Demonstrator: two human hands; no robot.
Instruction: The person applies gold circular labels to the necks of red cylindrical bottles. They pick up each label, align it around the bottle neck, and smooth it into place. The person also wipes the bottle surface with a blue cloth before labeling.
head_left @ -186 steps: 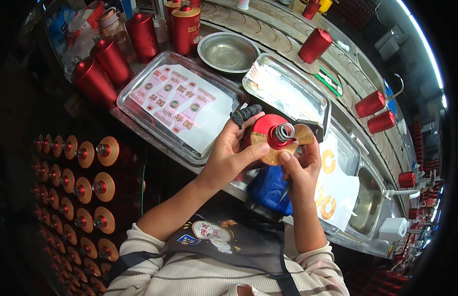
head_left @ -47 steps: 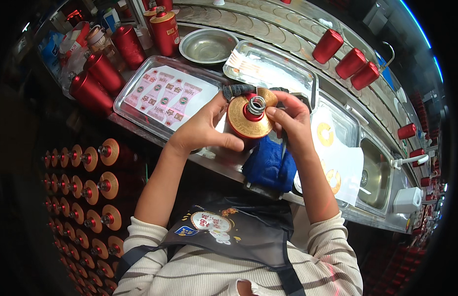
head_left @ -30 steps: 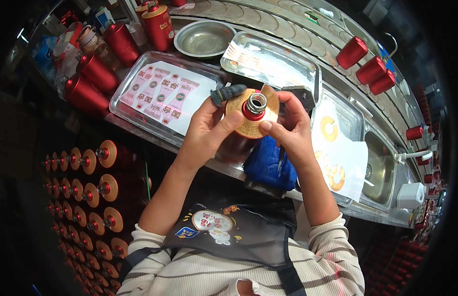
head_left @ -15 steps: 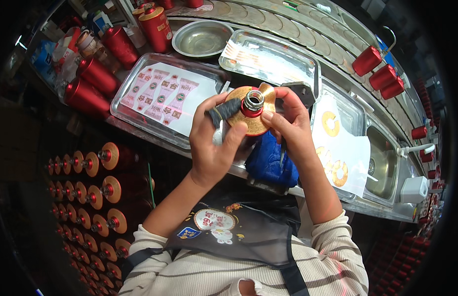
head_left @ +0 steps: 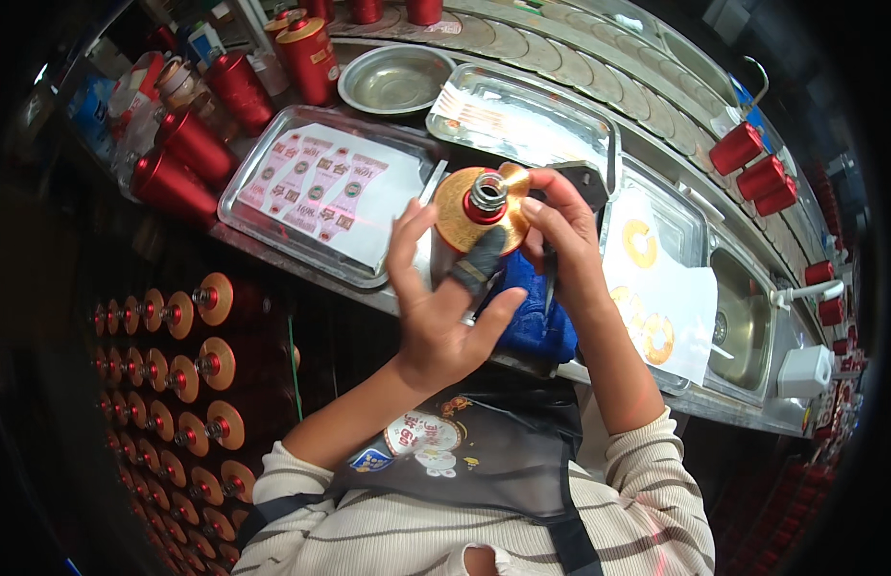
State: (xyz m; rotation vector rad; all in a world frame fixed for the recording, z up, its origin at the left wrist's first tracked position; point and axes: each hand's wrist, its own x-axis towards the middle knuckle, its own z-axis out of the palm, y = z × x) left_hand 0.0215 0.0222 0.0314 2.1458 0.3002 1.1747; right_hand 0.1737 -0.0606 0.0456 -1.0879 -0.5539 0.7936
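A red bottle (head_left: pixel 483 213) with a bare threaded neck stands upright in front of me, seen from above, its body mostly hidden below the shoulder. Around the neck lies a gold ring-shaped label (head_left: pixel 453 209), flat on the left side and curling up at the right. My right hand (head_left: pixel 572 230) pinches that raised end between thumb and fingers. With fingers spread, my left hand (head_left: pixel 443 326) touches the near side of the gold shoulder; a dark wrap (head_left: pixel 479 261) covers one of its fingers. A blue cloth (head_left: pixel 536 317) lies just under my right hand.
Trays hold printed pink labels (head_left: pixel 316 187), white-and-orange strips (head_left: pixel 493 120) and gold ring labels (head_left: pixel 641 245) on white sheets. A metal bowl (head_left: pixel 392 82) sits behind. Red bottles (head_left: pixel 196 149) stand at left, gold-topped ones (head_left: pixel 215 365) in rows below. A conveyor (head_left: pixel 599 58) runs behind; a sink (head_left: pixel 743 317) is at right.
My left hand has let go of the bottle's left side, spread its fingers and moved the wrapped finger to the near shoulder. Red bottles on the conveyor have shifted right.
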